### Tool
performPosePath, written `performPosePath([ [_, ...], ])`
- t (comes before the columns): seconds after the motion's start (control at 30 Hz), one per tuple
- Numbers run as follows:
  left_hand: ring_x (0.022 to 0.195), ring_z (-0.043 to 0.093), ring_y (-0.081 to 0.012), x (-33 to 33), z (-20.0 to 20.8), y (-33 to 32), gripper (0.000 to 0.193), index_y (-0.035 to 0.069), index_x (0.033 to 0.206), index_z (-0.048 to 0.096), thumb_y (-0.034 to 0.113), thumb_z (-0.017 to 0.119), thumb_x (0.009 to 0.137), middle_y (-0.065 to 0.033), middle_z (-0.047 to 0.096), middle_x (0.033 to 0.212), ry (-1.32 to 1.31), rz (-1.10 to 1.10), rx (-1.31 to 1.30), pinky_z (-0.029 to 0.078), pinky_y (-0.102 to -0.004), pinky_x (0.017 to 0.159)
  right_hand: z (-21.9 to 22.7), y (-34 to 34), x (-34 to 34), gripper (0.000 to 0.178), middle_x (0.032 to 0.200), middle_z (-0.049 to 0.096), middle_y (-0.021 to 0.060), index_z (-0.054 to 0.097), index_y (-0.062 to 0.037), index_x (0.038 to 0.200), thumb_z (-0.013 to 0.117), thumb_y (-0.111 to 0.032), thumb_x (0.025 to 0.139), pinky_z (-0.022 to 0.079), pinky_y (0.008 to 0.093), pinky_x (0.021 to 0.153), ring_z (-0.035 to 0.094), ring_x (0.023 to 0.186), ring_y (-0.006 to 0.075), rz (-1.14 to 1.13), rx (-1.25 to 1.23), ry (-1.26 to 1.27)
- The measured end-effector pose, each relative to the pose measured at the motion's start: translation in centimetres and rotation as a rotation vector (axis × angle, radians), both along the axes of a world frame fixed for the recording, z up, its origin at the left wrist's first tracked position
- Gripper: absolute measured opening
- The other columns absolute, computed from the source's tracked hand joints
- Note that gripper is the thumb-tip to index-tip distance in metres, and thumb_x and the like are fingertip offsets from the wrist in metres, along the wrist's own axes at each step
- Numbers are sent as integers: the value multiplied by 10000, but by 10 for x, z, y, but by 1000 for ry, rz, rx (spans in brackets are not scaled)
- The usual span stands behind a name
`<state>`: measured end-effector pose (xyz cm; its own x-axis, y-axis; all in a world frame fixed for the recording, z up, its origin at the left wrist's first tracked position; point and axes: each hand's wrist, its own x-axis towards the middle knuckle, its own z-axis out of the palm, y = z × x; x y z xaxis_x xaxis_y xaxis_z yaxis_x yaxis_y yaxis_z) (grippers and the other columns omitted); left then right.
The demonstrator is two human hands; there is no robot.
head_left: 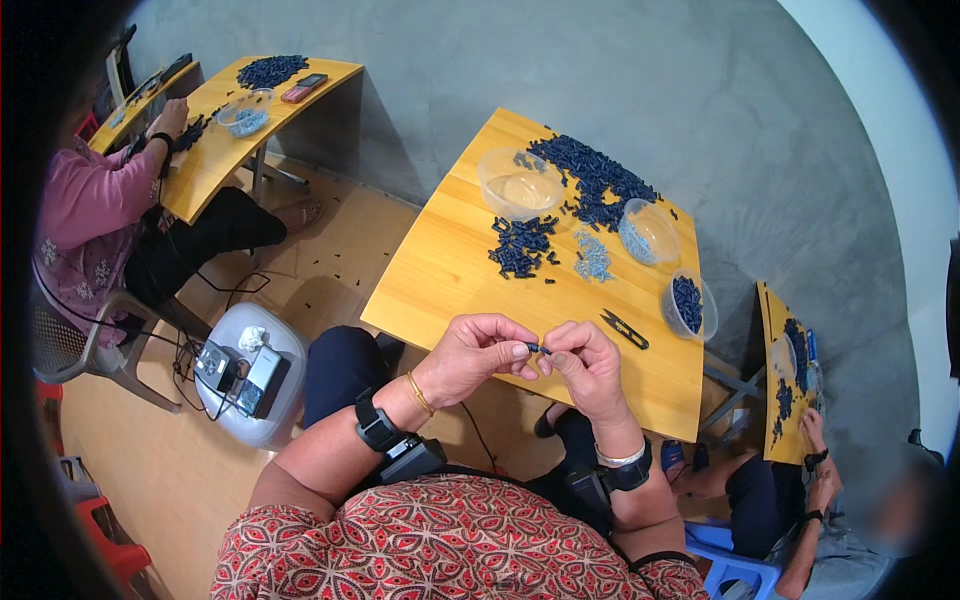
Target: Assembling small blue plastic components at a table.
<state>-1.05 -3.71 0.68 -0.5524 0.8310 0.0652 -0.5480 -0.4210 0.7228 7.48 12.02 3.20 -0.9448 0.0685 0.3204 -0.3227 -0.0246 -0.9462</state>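
Above the near edge of a yellow wooden table (440, 270), my two hands meet fingertip to fingertip. Thumb and fingers of my left hand (480, 355) pinch a small dark blue tube-like piece (537, 348). My right hand (588, 368) grips the piece's other end; whether a second small part is in those fingers is too small to tell. Beyond them lie a small heap of dark blue pieces (520, 247) and a scatter of light blue pieces (592, 257). Black thread snips (625, 329) rest on the wood to the right of my hands.
A larger dark blue pile (595, 175) spreads along the table's far side. Round clear tubs stand nearby: one (520, 205) at left, one with light blue pieces (648, 232), one with dark pieces (688, 305). People work at tables on both sides. A white stool (255, 335) holds devices and cables.
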Motion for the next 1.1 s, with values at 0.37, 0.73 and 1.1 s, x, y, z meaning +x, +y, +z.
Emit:
performPosePath([
  [0.37, 743, 619, -164, -1, -4, 1, 133, -25, 937, 596, 26, 575, 817, -90, 618, 835, 89, 51, -34, 532, -281, 703, 4, -3, 2, 47, 818, 540, 76, 512, 5, 850, 552, 9, 825, 444, 232, 580, 529, 641, 117, -19, -83, -69],
  [0.73, 773, 617, -170, 0, -4, 3, 109, -35, 902, 602, -19, 578, 796, -98, 607, 860, 254, 151, -77, 529, -283, 715, 4, -6, 3, 44, 672, 537, 54, 516, 9, 838, 544, -25, 837, 434, 231, 508, 528, 567, 123, -68, -195, -133],
  [1.1, 759, 605, -159, 5, -7, 3, 98, -35, 870, 608, -56, 542, 801, -111, 595, 869, 483, 288, -31, 523, -271, 687, 6, -15, 7, 68, 648, 534, 63, 518, -11, 787, 565, -43, 824, 420, 252, 453, 481, 534, 113, -74, -530, -293],
])
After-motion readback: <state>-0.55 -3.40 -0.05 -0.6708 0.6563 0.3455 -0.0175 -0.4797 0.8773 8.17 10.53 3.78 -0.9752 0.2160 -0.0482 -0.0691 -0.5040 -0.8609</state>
